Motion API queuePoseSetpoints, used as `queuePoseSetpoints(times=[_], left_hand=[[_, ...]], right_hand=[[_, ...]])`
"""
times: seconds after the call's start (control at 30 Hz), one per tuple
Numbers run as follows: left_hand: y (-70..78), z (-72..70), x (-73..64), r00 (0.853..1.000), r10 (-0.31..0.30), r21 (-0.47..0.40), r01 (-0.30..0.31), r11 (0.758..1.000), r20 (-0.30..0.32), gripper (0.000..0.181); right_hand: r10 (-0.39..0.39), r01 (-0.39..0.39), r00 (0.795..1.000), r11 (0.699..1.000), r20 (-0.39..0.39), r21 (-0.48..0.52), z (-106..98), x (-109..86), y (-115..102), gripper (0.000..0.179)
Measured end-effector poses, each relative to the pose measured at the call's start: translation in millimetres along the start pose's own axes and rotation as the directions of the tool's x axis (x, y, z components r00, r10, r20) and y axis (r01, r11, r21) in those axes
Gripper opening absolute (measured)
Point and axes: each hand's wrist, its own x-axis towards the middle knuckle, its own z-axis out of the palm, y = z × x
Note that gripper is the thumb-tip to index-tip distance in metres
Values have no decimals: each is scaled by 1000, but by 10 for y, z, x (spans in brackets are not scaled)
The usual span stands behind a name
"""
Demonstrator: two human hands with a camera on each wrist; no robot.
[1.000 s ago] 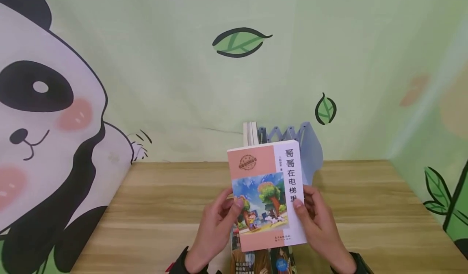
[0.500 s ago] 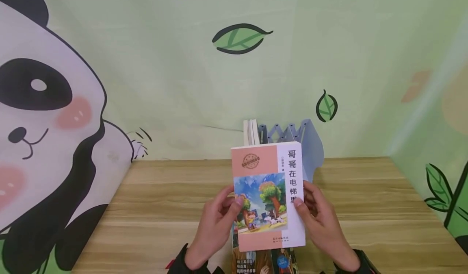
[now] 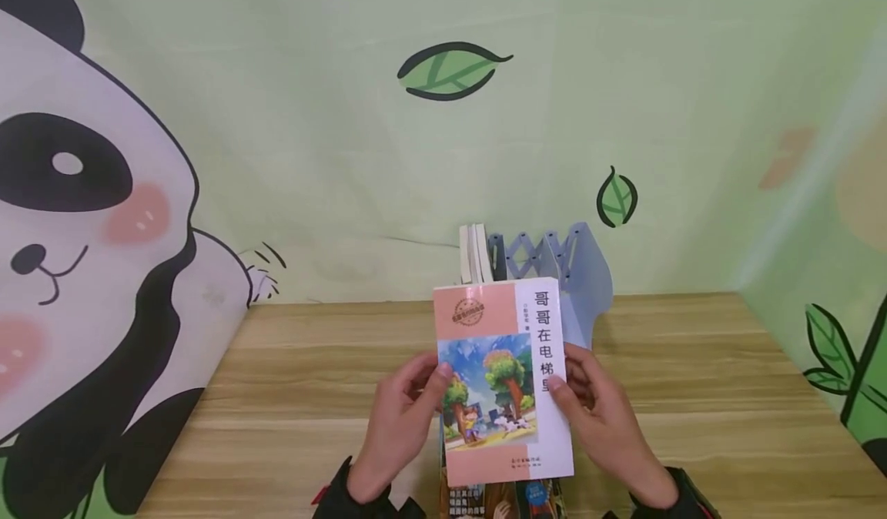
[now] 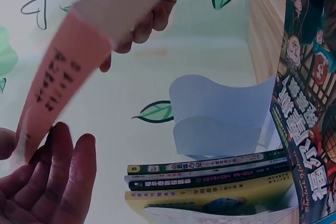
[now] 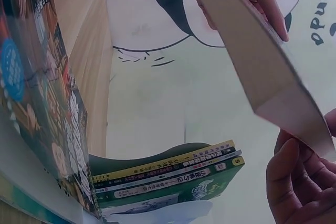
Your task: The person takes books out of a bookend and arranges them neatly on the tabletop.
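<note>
A paperback book with a pink and white cover and a picture of trees faces me, upright and slightly tilted, above the table. My left hand grips its left edge, thumb on the front cover. On the other edge my right hand holds it the same way. The left wrist view shows the book from its spine side; the right wrist view shows its page edges. Below it lies a dark illustrated book, mostly covered in the head view; its cover shows more in the left wrist view.
Behind the held book stands a blue expandable bookend on the wooden table. Several upright books are lined up in it, with green, dark and yellow spines. A backdrop with a panda and leaves closes the rear.
Both hands have brought the paperback slightly lower and a little left, and its tilt has changed slightly. The grip stays the same. The head view has shifted a little.
</note>
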Motion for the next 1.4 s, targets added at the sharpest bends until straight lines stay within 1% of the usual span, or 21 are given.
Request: queuePoseSetpoints(times=[0.1,0.17,0.33,0.47,0.53,0.63,0.77,0.93,1.03,1.17,1.27,1.4], left_hand=[[-10,-14,19,1000,-2,-4,2,1000,-3,22],[-17,-26,30,1000,-12,-1,12,1000,-2,22],[-27,-55,45,999,-48,26,48,999,10,24],[-43,-75,51,998,-58,66,56,996,24,26],[-54,-82,56,998,-59,83,56,995,32,27],[-70,-92,63,996,-73,93,69,993,47,31],[-89,-101,77,993,-95,88,89,992,64,39],[-97,-114,88,991,-112,78,106,991,77,37],[-95,-128,99,988,-122,82,114,990,92,37],[-116,-158,108,982,-126,122,109,987,138,41],[-149,-174,115,976,-131,148,105,983,173,43],[-180,-180,128,968,-146,153,116,981,203,40]], right_hand=[[2,-2,1000,1000,12,-8,-1,8,9,38],[17,-16,1000,1000,22,-12,-1,12,13,38],[60,-60,997,998,48,-4,-3,11,14,32],[111,-111,992,994,68,3,-9,10,12,26],[145,-145,986,989,80,0,-12,13,14,27],[199,-200,975,980,103,-3,-18,19,18,37],[236,-236,963,972,131,-16,-20,29,25,48],[244,-242,957,970,159,-34,-16,38,28,47],[247,-249,951,968,185,-17,-19,46,27,47],[275,-280,936,960,222,-12,-24,61,28,46],[305,-304,922,952,238,-38,-24,71,41,45],[335,-327,907,942,256,-73,-26,73,53,46]])
